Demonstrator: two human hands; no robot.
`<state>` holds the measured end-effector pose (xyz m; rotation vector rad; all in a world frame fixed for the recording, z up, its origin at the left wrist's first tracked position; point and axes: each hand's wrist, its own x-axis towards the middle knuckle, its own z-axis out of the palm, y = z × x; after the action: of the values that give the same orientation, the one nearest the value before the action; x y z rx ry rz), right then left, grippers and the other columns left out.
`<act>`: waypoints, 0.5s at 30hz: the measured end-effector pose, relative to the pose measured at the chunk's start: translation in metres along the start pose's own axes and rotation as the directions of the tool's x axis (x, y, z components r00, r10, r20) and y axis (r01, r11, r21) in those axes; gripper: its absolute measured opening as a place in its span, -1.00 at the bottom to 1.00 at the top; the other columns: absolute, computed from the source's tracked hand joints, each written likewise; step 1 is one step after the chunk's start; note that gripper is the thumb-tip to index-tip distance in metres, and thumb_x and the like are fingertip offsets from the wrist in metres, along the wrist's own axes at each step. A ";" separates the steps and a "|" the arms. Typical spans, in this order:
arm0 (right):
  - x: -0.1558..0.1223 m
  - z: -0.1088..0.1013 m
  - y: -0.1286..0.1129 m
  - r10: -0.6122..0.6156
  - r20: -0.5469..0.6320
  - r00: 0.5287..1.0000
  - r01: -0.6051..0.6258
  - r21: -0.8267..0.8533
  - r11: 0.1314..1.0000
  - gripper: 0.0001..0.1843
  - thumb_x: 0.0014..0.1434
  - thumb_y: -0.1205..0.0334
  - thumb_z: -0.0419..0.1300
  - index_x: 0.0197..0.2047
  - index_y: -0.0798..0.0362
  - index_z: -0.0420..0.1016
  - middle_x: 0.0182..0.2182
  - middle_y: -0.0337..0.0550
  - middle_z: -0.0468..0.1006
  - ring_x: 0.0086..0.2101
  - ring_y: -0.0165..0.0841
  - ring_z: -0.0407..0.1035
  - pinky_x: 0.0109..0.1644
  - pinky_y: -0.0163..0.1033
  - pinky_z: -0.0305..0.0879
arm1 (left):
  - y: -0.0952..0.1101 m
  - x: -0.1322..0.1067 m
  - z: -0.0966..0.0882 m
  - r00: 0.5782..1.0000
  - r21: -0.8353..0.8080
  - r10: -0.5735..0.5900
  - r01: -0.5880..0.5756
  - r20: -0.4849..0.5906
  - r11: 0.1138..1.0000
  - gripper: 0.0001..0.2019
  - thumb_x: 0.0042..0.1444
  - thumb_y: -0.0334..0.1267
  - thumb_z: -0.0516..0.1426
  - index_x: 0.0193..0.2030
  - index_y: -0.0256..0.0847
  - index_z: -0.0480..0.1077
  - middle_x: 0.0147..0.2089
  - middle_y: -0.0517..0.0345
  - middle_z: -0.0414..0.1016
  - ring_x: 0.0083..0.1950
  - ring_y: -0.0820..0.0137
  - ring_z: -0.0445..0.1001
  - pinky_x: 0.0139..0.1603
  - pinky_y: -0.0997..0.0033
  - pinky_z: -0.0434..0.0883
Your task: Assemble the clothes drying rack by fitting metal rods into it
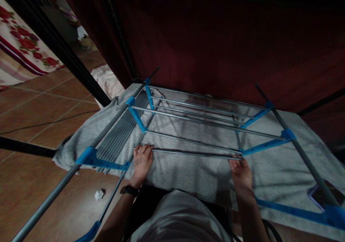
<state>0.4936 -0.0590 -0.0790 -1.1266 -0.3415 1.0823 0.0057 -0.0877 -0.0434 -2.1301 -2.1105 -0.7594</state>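
My left hand is closed over the left end of a loose grey metal rod. The rod's right end rests in the fingers of my right hand, right beside a blue plastic bracket. Beyond it stands a partly built drying rack with grey side poles and several crossbars between blue brackets. One more blue bracket juts out from the left side pole, near my left hand. A dark band circles my left wrist.
Several spare rods lie side by side on the grey blanket to the left. A phone-like object lies at the right. Dark red curtain hangs behind. Crumpled white paper and a black cable are on the tiled floor.
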 end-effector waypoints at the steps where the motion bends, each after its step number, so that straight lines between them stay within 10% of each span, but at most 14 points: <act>1: 0.000 0.000 0.000 0.018 -0.034 0.999 -0.018 0.012 1.000 -0.86 0.11 0.11 0.29 -0.22 -0.11 0.54 -0.24 -0.31 0.67 -0.22 -0.43 0.60 -0.06 -0.30 0.58 | 0.000 0.000 0.000 1.000 -0.001 -0.001 0.001 -0.001 1.000 -0.67 0.36 -0.36 0.00 0.07 -0.13 0.56 0.03 -0.03 0.64 0.13 0.12 0.55 0.39 -0.07 0.25; 15: -0.009 0.018 0.004 0.078 0.011 0.997 -0.076 -0.082 0.994 -0.74 0.05 0.00 0.40 -0.22 -0.10 0.58 -0.19 -0.22 0.68 -0.10 -0.26 0.60 0.12 -0.05 0.56 | 0.003 0.000 -0.003 0.993 -0.028 0.118 -0.117 0.016 0.993 -0.68 0.42 -0.32 -0.01 0.07 -0.12 0.57 0.03 0.01 0.65 0.09 0.14 0.54 0.36 0.00 0.29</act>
<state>0.4744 -0.0560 -0.0720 -1.2139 -0.3584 1.1530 0.0072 -0.0889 -0.0395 -2.2590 -1.9722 -0.7639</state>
